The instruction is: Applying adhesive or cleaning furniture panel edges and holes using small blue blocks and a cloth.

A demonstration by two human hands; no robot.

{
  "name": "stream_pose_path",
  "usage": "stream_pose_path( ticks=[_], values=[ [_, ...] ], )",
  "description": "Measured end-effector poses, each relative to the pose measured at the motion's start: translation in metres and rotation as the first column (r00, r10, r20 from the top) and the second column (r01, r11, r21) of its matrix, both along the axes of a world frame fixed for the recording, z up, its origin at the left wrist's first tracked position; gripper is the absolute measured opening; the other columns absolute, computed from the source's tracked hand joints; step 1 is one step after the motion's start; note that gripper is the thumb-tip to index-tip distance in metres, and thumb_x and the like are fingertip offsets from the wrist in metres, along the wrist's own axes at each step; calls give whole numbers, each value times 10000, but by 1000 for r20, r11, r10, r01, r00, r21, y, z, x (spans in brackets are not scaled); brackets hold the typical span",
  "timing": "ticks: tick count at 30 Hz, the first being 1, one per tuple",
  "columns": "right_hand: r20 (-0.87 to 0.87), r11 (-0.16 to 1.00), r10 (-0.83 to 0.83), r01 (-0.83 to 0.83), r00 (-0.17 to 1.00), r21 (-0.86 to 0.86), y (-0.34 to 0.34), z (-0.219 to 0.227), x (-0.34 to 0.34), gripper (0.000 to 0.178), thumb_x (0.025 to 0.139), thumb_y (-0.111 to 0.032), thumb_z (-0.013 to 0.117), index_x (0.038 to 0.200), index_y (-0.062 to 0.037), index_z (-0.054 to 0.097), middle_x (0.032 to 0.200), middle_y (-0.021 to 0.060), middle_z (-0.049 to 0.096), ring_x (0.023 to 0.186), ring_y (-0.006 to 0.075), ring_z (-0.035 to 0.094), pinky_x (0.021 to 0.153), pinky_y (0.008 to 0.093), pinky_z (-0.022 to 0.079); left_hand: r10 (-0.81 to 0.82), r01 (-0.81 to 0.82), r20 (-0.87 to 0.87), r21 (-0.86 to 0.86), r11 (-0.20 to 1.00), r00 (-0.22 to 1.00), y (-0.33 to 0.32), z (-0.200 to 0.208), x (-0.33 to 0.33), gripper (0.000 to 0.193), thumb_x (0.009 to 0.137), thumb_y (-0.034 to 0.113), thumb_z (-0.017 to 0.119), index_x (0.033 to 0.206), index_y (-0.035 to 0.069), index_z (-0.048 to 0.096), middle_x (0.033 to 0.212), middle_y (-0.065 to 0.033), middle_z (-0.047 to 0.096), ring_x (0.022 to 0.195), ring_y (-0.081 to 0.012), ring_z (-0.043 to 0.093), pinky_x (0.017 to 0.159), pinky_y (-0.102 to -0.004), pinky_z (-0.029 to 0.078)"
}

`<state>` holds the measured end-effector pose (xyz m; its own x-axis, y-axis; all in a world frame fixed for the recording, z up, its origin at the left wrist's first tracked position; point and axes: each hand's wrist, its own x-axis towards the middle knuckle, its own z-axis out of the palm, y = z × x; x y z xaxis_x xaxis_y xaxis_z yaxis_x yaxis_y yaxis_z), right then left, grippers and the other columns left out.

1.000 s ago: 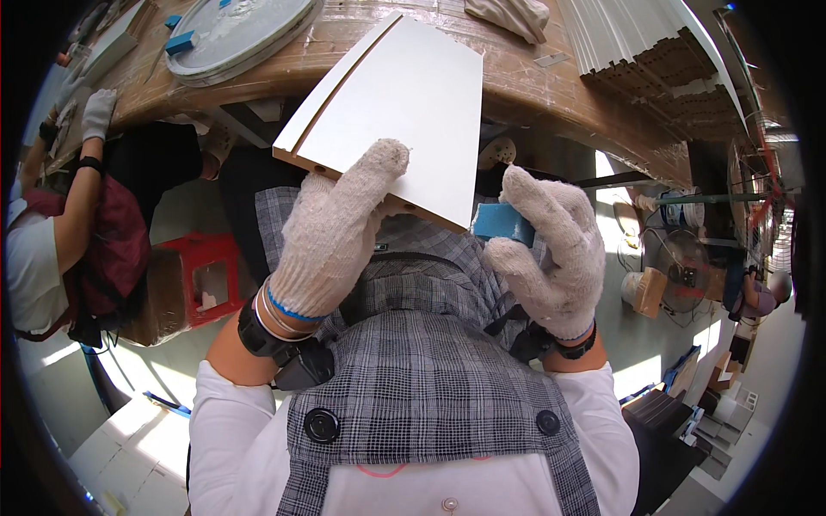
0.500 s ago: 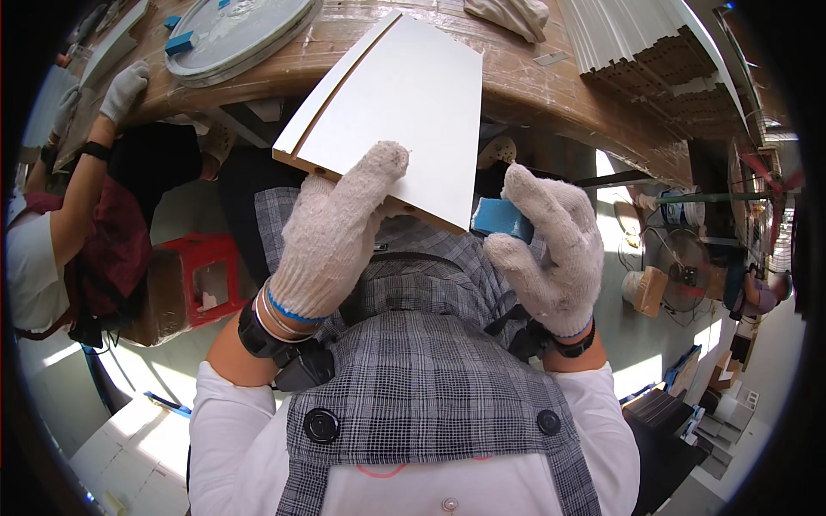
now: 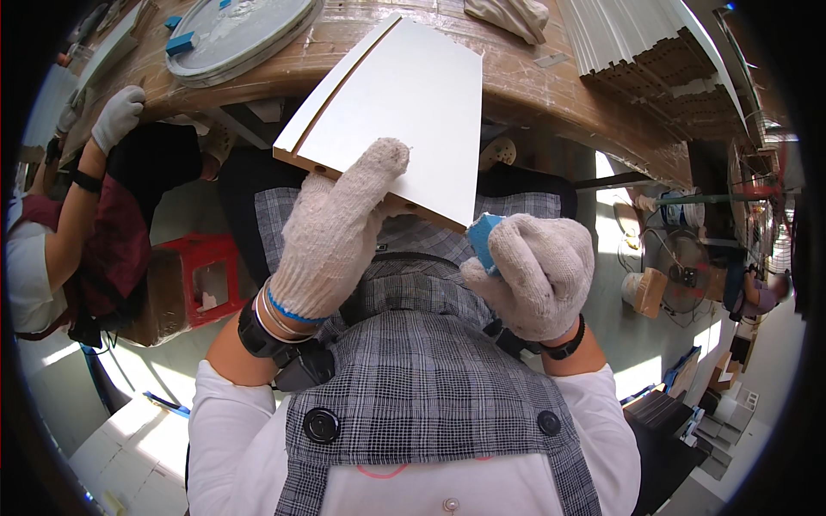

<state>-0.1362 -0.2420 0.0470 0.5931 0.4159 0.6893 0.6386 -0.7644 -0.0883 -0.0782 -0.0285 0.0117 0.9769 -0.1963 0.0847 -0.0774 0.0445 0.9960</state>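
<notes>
A white board (image 3: 413,112) with a groove near its left side and holes along its brown near edge tilts up from my lap toward the table. My left hand (image 3: 331,232), in a pale knitted glove, grips its near edge with the thumb on the white face; the other fingers are hidden underneath. My right hand (image 3: 538,275), gloved alike, pinches a blue sponge block (image 3: 485,242) between thumb and fingers. The block is at the board's near right corner; whether it touches there I cannot tell.
A round grey tray (image 3: 245,52) with white paste and blue blocks is on the brown table (image 3: 516,90). Stacked white boards (image 3: 641,52) stand far right, near a crumpled cloth (image 3: 514,15). A co-worker's gloved hand (image 3: 118,118) and a red stool (image 3: 206,275) are at left.
My right hand has turned and moved slightly left and down, its fingers more curled, and the blue block is now more upright. The board stays put. The co-worker's hand has shifted downward.
</notes>
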Motion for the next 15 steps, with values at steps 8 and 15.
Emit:
stream_pose_path(
  ticks=[8, 15],
  values=[
    [37, 999, -49, 48, 998, 13, 2, -4, -7, 590, 625, -215, 852, 1150, -113, 604, 1027, 58, 533, 898, 254, 574, 731, 391, 463, -48, -38, 277, 297, 954, 960, -2, -1, 0, 518, 851, 28, 649, 1335, 135, 496, 1023, -187, 591, 876, -264, 654, 699, -339, 578],
    [95, 995, -94, 95, 991, -9, 0, -9, -8, 598, 616, -210, 846, 1150, -117, 593, 1059, 69, 515, 924, 251, 558, 738, 394, 454, -45, 25, 136, 140, 990, 990, -5, 8, 1, 448, 896, 83, 619, 1325, 90, 489, 1025, -166, 588, 903, -238, 650, 720, -321, 583]
  ],
)
